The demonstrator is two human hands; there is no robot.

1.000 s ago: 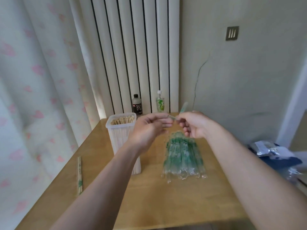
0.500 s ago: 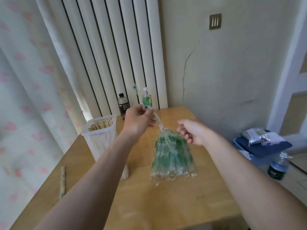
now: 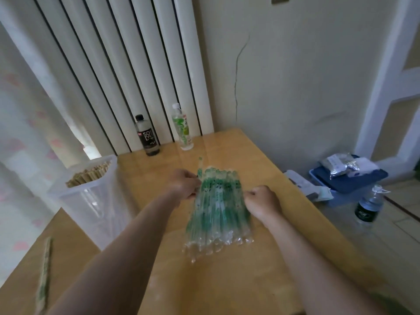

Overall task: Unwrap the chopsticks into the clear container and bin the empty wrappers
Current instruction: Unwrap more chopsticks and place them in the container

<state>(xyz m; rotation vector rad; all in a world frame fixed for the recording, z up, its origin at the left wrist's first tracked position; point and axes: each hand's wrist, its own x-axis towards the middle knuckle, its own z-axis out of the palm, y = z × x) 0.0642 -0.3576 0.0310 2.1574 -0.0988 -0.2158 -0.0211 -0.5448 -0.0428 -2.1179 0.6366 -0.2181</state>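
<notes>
A pile of clear, green-printed wrapped chopsticks (image 3: 218,205) lies in the middle of the wooden table (image 3: 238,280). My left hand (image 3: 184,183) is at the pile's far left edge and pinches one green-printed wrapper (image 3: 200,165), whose tip sticks up past my fingers; I cannot tell whether chopsticks are inside it. My right hand (image 3: 261,201) is curled in a fist at the pile's right edge, and nothing shows in it. The tall clear container (image 3: 95,210) stands at the left, packed with bare chopsticks (image 3: 88,176).
One wrapped pair (image 3: 45,269) lies alone near the table's left edge. A dark soda bottle (image 3: 147,137) and a green-labelled bottle (image 3: 184,130) stand at the back by the radiator. On the floor to the right are a blue bin (image 3: 347,180) topped with bags and a water bottle (image 3: 368,208).
My hands parted from pinching one wrapper together. The left hand swung it up, then lowered it to the pile's left edge. The right hand dropped to the pile's right edge.
</notes>
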